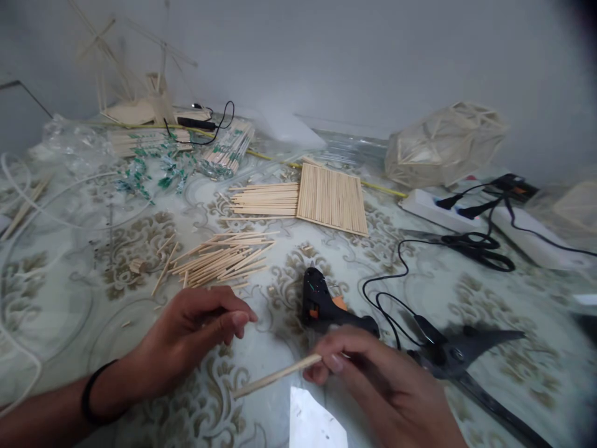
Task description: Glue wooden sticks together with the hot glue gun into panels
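My right hand (pixel 377 379) is closed, pinching a thin wooden stick (pixel 277 376) between thumb and fingertips. The stick points left and slightly down, its free end above the tabletop. My left hand (pixel 196 336), with a black band at the wrist, hovers to the left, its fingers loosely bent and nothing visible in them. Just behind my right hand lies a black hot glue gun (pixel 321 302) with an orange trigger. A pile of loose cut sticks (pixel 224 258) sits beyond my left hand. Farther back, a square panel of sticks side by side (pixel 332 198) touches a row of longer sticks (pixel 265 200).
Black pruning shears (pixel 459 358) and scissors (pixel 480 246) lie at right, near cables and a white power strip (pixel 441 210). A stick-frame polyhedron (pixel 443 143) stands behind. Packaged sticks (pixel 228 148) and plastic wrappers (pixel 158 167) are at back left. A white cable (pixel 60 221) loops at left.
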{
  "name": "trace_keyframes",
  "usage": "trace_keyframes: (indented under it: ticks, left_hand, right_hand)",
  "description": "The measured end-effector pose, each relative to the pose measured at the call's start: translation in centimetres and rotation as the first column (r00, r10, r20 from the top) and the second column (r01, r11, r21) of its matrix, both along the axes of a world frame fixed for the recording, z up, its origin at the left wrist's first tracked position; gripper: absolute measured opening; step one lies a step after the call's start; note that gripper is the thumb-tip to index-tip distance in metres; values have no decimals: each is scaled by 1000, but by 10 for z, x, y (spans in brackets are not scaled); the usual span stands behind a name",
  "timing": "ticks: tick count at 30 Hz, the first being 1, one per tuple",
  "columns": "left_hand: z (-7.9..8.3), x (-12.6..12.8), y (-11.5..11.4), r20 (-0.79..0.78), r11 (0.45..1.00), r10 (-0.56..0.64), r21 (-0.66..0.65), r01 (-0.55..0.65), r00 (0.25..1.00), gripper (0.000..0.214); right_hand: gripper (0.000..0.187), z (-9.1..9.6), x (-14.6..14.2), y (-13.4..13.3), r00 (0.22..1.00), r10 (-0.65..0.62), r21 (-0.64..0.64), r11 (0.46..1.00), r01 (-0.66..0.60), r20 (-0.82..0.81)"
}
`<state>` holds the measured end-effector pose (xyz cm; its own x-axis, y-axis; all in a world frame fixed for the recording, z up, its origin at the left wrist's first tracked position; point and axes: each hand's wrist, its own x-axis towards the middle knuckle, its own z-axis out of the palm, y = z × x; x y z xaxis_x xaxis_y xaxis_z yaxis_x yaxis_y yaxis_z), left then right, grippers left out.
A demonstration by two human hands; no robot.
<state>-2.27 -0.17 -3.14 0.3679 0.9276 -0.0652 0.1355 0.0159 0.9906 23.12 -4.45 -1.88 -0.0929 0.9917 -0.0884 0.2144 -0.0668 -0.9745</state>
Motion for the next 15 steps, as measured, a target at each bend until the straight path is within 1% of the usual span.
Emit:
trace_keyframes:
  ticks: [3, 5, 7, 10, 13, 15]
  left_hand:
    - [2, 2, 0, -8, 987, -155, -41, 155, 988, 17]
    - [2, 4, -1, 17, 964, -250, -90, 250, 968, 16]
    - [2, 5, -2, 23, 939, -319, -128, 320, 947, 18]
    - [1, 6, -4, 2, 925, -356, -140, 352, 935, 17]
    - [1, 6, -3, -26, 915, -393, -108, 388, 919, 14]
    - [2, 7, -3, -63, 902, -429, -80, 424, 901, 14]
  right_hand:
    - [18, 0, -2, 0, 998, 67, 19, 998, -67, 8]
    - [17, 0, -1, 0, 989, 126, 48, 990, -130, 72]
    - [15, -2, -1, 0, 977, 163, 91, 980, -177, 141]
    - [15, -6, -1, -1, 959, 206, 159, 958, -238, 194]
    - [18, -8, -4, -3, 949, 241, 221, 933, -285, 203]
    - [20, -7, -5, -4, 940, 275, 241, 916, -321, 203]
